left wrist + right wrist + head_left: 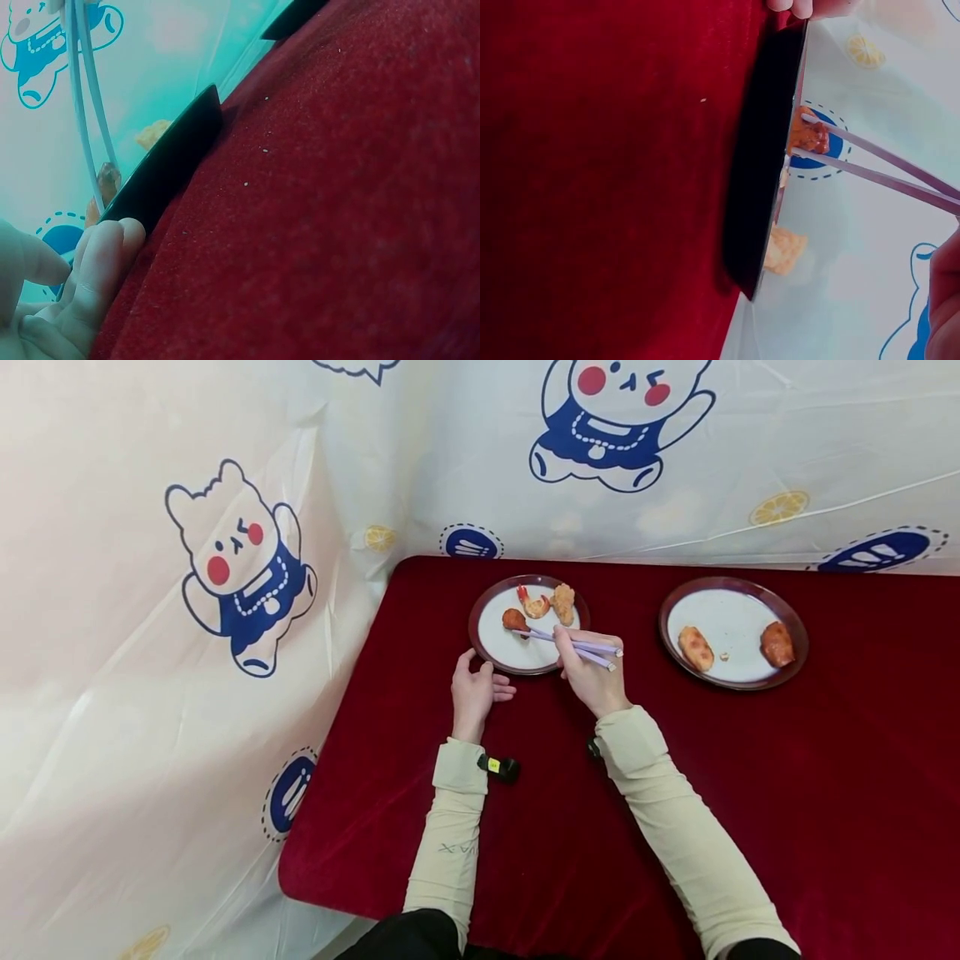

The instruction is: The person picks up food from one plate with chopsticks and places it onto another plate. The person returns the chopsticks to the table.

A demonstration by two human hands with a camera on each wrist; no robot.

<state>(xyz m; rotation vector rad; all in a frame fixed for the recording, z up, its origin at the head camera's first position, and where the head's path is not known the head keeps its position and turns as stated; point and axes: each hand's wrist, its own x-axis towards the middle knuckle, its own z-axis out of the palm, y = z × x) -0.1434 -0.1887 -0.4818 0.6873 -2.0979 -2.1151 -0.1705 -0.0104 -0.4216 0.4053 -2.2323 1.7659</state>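
Right grip (594,678) pinching lilac chopsticks (600,647) | left grip (474,693) loose, touching brown-rimmed plate (517,652) | reddish-brown fried morsel (514,620), roundish, bumpy, between chopstick tips, ahead-left of right grip | same plate, beyond: orange-tailed prawn (534,605), golden nugget (563,603) | right of right grip: second plate (731,620) with browned oval piece (696,648), glossy brown piece (777,644)

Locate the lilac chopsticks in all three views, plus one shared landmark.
Head: chopsticks just right of centre, in the right hand.
Left wrist: chopsticks at upper left.
Right wrist: chopsticks right of centre.
Shared landmark: the plate at their tips, its dark underside showing in both wrist views.
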